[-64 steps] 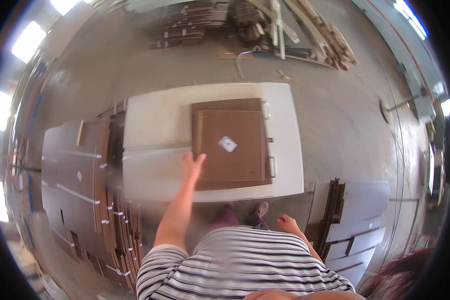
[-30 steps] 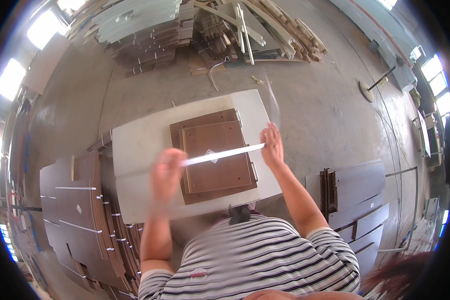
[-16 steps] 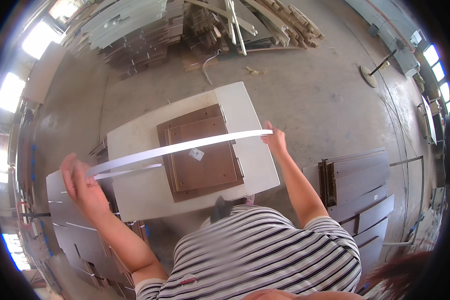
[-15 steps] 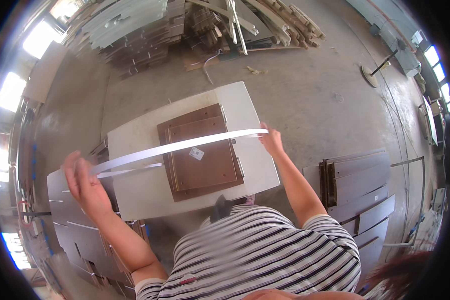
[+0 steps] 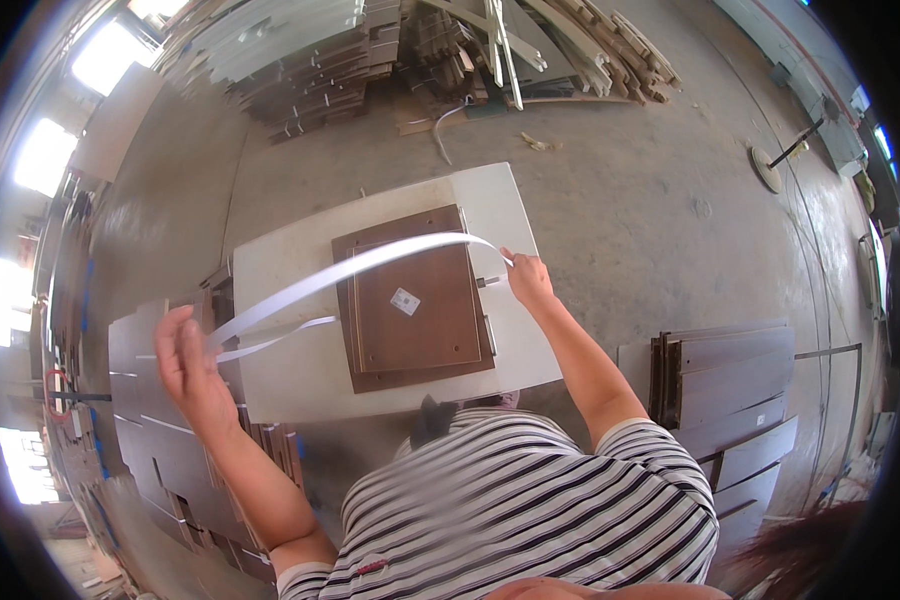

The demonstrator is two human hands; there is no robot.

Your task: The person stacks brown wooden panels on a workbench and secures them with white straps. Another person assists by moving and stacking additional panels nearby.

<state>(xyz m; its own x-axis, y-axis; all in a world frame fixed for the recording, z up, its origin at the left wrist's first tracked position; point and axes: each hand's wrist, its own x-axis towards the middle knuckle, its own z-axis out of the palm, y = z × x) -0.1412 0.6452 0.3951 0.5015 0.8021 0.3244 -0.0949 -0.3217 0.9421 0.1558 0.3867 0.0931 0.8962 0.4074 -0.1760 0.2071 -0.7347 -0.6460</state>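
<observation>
A flat white strap (image 5: pixel 345 268) arcs through the air above a stack of brown panels (image 5: pixel 440 345). Its right end is pinched in my closed right hand (image 5: pixel 530 280), beside the stack's right edge. On the other side, my left hand (image 5: pixel 192 375) is raised beyond the left end of the white board, fingers partly extended, with the strap bent back against it. How the left fingers grip the strap is partly hidden. A shorter free length of strap (image 5: pixel 280 335) trails rightward from that hand toward the panels. The top panel bears a white label (image 5: pixel 405 302).
The panels lie on a large white board (image 5: pixel 285 385). Bundled dark panels (image 5: pixel 730 375) stand to the right, and more panels (image 5: pixel 140 420) lie at the left. Stacked boards (image 5: pixel 310 75) and loose timber strips (image 5: pixel 610 50) fill the far side. A round-based stand (image 5: pixel 767 170) is at far right.
The strap has gone from nearly straight to a higher, slacker arc. My hands have come slightly closer together, and the right hand has turned its wrist. The whole view has shifted a little.
</observation>
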